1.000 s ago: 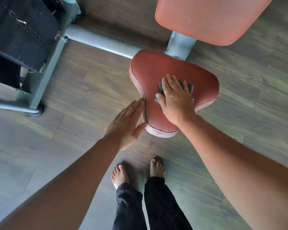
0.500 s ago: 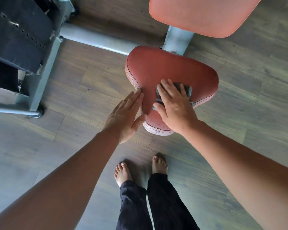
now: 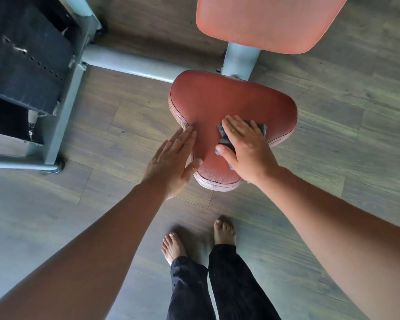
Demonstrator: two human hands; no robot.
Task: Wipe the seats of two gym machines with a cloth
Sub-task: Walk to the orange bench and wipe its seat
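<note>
A red padded machine seat (image 3: 217, 100) stands in the middle of the head view on a grey post. A small dark grey cloth (image 3: 259, 128) lies on its right front part, and my right hand (image 3: 245, 148) presses flat on top of it, covering most of it. My left hand (image 3: 171, 162) rests against the seat's left edge with straight fingers, the thumb touching the rim, holding nothing. The red backrest (image 3: 268, 21) rises behind the seat.
A grey steel frame (image 3: 62, 116) with a black weight stack (image 3: 21, 65) stands at the left, joined to the seat by a grey floor bar (image 3: 129, 63). My bare feet (image 3: 173, 248) stand on wooden flooring just in front of the seat.
My right hand and the cloth have slid a little toward the seat's right front part. My left hand stays at the left edge. The camera has shifted slightly.
</note>
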